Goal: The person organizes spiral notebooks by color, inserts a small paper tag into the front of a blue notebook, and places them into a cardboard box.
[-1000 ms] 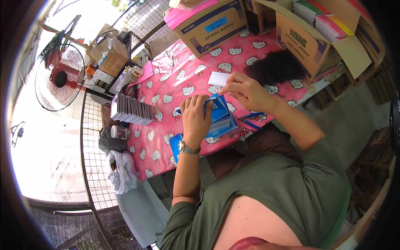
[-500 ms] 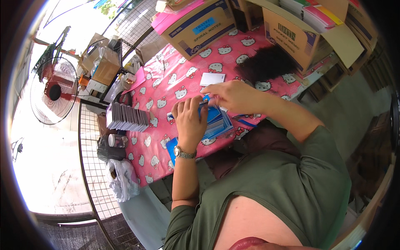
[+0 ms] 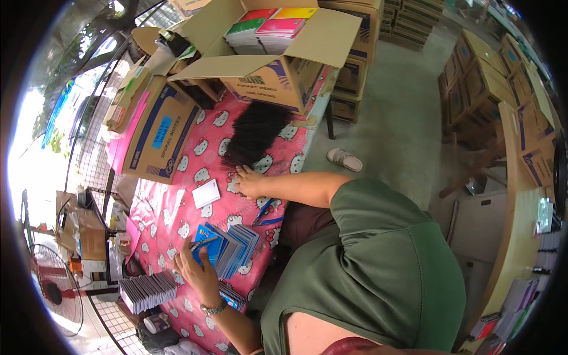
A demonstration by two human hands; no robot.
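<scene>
My left hand [image 3: 199,273], with a metal watch at its wrist, holds a small blue notebook [image 3: 205,242] by its edge between fingers and thumb. Right beside it lies a fanned stack of blue notebooks [image 3: 236,251]. My right hand [image 3: 249,181] reaches across the table with fingers stretched, at the near end of a bundle of thin black strands [image 3: 255,135]. Whether a fingertip touches a strand is too small to tell. A white card-like pad [image 3: 206,193] lies left of that hand. Blue strips [image 3: 267,214] lie between the stack and the table edge.
A row of notebooks [image 3: 148,291] stands at the table's left. Two cardboard boxes, one closed-looking [image 3: 161,133] and one open with colourful notebooks [image 3: 269,83], stand at the back. A fan [image 3: 56,290] is far left. More cartons [image 3: 473,89] are stacked right; a sandal [image 3: 344,160] lies on the floor.
My right hand has left the notebook by my left hand and moved out to the black strands. The view has swung toward the right. My left hand remains by the blue stack.
</scene>
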